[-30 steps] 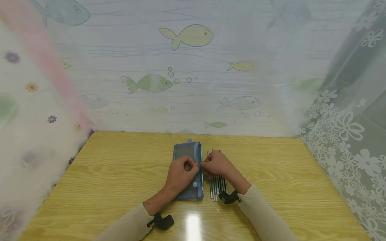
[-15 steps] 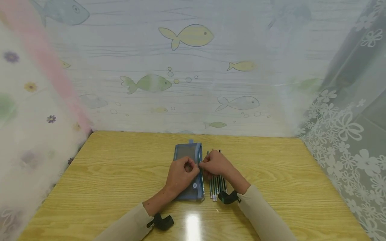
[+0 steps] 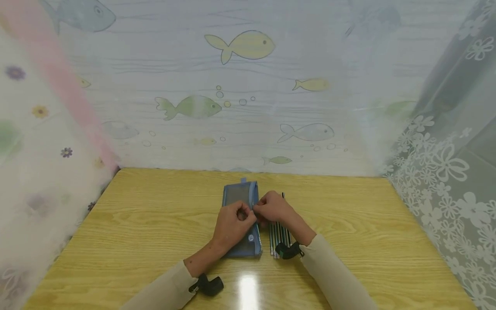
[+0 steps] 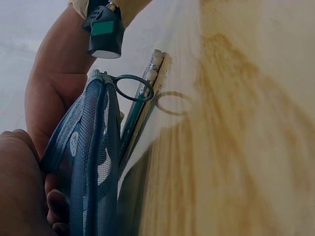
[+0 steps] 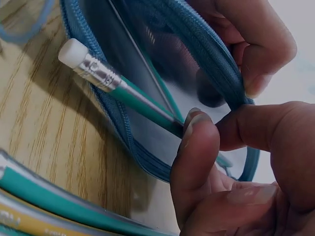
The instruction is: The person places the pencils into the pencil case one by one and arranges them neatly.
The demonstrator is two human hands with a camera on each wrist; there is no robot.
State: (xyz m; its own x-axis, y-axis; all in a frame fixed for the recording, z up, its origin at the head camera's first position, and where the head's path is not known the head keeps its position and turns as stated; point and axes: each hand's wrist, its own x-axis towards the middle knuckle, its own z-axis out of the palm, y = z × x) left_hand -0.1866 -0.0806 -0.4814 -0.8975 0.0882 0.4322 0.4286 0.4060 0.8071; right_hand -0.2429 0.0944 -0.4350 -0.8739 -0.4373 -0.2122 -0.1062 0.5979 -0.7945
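Observation:
A blue mesh zip pouch [image 3: 237, 193] lies on the table, its zipped side parted towards the right. My left hand [image 3: 231, 226] lies over the pouch and pinches the edge of its mouth between thumb and finger. At that mouth my right hand [image 3: 276, 209] pinches a green pencil [image 5: 142, 105] with a white eraser. The right wrist view shows the pencil slanting across the opening, its eraser end over the near zip edge. Another slim green item [image 5: 155, 73] is inside the pouch. Several more pencils [image 3: 280, 239] lie side by side under my right wrist.
The wood-grain table [image 3: 155, 224] reaches out on both sides of the pouch. A fish-print curtain [image 3: 248, 99] hangs along its back edge, with flowered fabric at the left and right. A blue ring loop [image 4: 134, 88] sticks out from the pouch's near end.
My right hand has shifted slightly left, closer to the pouch's mouth, with the pencil. The pouch has turned a little, while my left hand keeps its hold in nearly the same place.

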